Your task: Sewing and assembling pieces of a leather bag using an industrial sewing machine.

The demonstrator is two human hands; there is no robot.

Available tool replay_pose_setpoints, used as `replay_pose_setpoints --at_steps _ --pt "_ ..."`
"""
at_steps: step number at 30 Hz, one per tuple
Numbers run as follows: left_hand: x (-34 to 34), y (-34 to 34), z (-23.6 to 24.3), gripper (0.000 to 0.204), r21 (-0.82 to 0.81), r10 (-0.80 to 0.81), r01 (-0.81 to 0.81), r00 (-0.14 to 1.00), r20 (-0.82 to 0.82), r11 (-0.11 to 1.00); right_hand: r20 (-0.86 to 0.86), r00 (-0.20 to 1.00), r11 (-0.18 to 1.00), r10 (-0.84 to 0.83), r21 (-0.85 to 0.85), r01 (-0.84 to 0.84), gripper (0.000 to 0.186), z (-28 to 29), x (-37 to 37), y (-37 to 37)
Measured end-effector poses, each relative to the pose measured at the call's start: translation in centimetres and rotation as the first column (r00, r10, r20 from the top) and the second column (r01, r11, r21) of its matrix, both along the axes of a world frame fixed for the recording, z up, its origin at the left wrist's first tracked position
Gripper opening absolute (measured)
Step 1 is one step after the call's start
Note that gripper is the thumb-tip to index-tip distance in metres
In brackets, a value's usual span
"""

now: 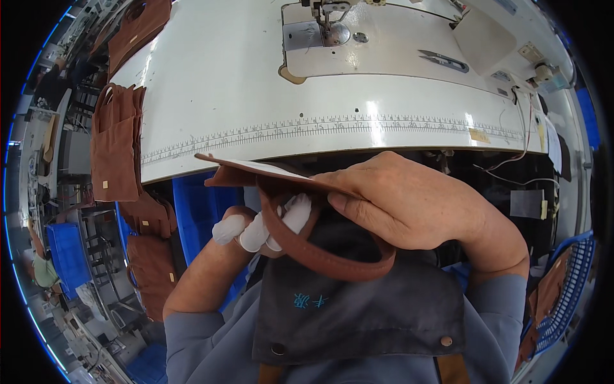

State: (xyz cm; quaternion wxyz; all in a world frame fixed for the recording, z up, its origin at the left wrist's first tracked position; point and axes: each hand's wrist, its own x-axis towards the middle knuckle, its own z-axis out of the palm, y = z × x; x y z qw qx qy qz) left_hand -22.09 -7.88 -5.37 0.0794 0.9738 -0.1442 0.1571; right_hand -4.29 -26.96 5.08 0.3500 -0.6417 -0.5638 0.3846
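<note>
In front of my apron, just off the table's front edge, I hold a brown bag piece with a pale strip along its top. A curved brown handle loops down from it toward me. My right hand is closed on the piece's right end, the thumb underneath. White covers wrap several fingers of my left hand, which is closed on the underside of the piece behind the handle. Part of the left hand is hidden by the handle and the piece.
A sewing machine stands at the far side of the white table, with thread snips to its right. Brown bags hang over the table's left edge. Below are a blue bin and, at right, a blue basket.
</note>
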Motion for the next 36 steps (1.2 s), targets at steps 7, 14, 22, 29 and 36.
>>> replay_pose_setpoints --at_steps 7,14,22,29,36 --pt "0.3 -1.0 2.2 0.040 -0.016 -0.057 0.062 0.973 0.222 0.998 -0.086 0.996 0.997 0.003 -0.071 -0.009 0.034 0.7 0.1 -0.3" --pt "-0.7 -0.8 3.3 0.039 0.078 -0.097 0.078 0.957 0.272 0.994 -0.165 0.986 0.994 -0.025 -0.111 0.007 0.038 1.1 0.7 -0.2" --pt "-0.7 -1.2 2.5 0.037 0.022 -0.077 0.074 0.942 0.326 0.997 -0.279 0.947 0.977 -0.161 -0.181 0.113 0.039 0.0 1.2 -0.5" --pt "0.5 -1.5 3.7 0.026 -0.125 -0.081 0.112 0.969 0.233 0.986 -0.272 0.953 0.968 -0.137 -0.242 0.070 0.039 0.9 1.2 -0.7" --pt "0.9 -1.9 4.0 0.027 -0.247 0.046 0.008 0.977 0.210 0.969 -0.123 0.992 0.987 -0.014 -0.158 -0.006 0.037 1.1 1.0 0.0"
